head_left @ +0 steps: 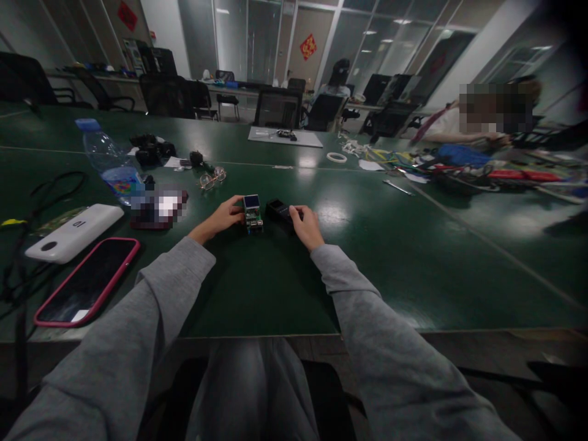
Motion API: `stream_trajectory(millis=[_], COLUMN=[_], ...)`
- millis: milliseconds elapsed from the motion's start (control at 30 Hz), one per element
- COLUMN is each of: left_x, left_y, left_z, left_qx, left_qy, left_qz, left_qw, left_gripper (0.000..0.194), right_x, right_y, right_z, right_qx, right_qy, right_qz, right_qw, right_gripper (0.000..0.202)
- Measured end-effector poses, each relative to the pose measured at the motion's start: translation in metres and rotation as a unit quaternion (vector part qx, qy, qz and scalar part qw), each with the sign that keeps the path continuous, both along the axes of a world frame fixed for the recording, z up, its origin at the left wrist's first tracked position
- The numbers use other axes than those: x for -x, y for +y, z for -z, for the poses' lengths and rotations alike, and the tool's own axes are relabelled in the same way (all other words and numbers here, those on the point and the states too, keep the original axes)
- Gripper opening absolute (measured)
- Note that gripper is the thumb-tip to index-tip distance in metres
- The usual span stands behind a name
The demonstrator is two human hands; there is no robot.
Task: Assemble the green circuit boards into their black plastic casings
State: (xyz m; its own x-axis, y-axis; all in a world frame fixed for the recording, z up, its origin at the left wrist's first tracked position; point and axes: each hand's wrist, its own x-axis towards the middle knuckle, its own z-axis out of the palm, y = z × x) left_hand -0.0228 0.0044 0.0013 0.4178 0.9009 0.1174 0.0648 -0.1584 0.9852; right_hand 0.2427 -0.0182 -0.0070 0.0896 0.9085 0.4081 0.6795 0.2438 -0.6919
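My left hand (228, 214) grips the left side of a small circuit board with a screen (253, 215), its fingers bent around the edge. The board stands upright on the green table (257, 282), small screen at the top and metal ports lower down. Just to its right, a black case (278, 211) lies tilted, with my right hand (305, 225) closed over its right end, thumb on top. A narrow gap separates the board from the case. The undersides of both things are hidden.
Left of my arms are a phone in a red case (89, 282), a white power bank (76, 233) and a water bottle (113, 162). Glasses (212, 177) lie beyond my left hand. A wrench (399, 187) and heaped cables (463, 162) are at right, near another person (452, 122).
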Motion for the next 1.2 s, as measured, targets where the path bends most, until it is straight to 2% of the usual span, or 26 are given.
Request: stream_trajectory(millis=[100,200,267,400,467,600,800,1000,1200], left_x=[-0.001,-0.001,0.0,0.001,0.002,0.001,-0.001,0.001,0.002], left_y=[-0.001,-0.001,0.0,0.003,0.004,0.004,0.0,0.001,0.001], left_z=[-0.001,0.0,0.002,0.004,0.005,0.005,0.0,0.002,0.003], left_qx=[0.008,0.009,0.006,0.001,-0.003,-0.007,0.012,0.006,0.004], left_qy=[-0.001,-0.005,-0.001,-0.001,-0.003,-0.005,0.001,-0.001,0.005], left_qz=[-0.005,-0.001,0.001,0.002,0.004,0.002,-0.007,0.002,0.004], left_qw=[1.0,1.0,1.0,1.0,1.0,1.0,1.0,1.0,1.0], left_gripper=[0.062,0.063,0.062,0.061,0.062,0.061,0.063,0.062,0.063], right_x=[0.003,0.006,0.006,0.002,0.0,-0.001,0.007,-0.001,-0.007], right_y=[-0.005,-0.01,-0.01,-0.004,0.0,0.001,-0.014,-0.004,-0.001], right_z=[-0.004,-0.006,-0.007,-0.005,-0.004,-0.003,-0.01,-0.009,-0.005], right_qx=[-0.037,-0.069,-0.061,0.011,0.026,0.005,-0.039,0.021,-0.068], right_qy=[-0.021,-0.062,-0.045,0.052,0.042,0.008,-0.042,0.039,0.003], right_qz=[-0.018,-0.064,-0.083,-0.085,-0.066,-0.04,-0.113,-0.073,-0.012], right_qw=[0.999,0.994,0.994,0.995,0.997,0.999,0.992,0.996,0.998], right_gripper=[0.053,0.055,0.048,0.042,0.046,0.051,0.06,0.054,0.058])
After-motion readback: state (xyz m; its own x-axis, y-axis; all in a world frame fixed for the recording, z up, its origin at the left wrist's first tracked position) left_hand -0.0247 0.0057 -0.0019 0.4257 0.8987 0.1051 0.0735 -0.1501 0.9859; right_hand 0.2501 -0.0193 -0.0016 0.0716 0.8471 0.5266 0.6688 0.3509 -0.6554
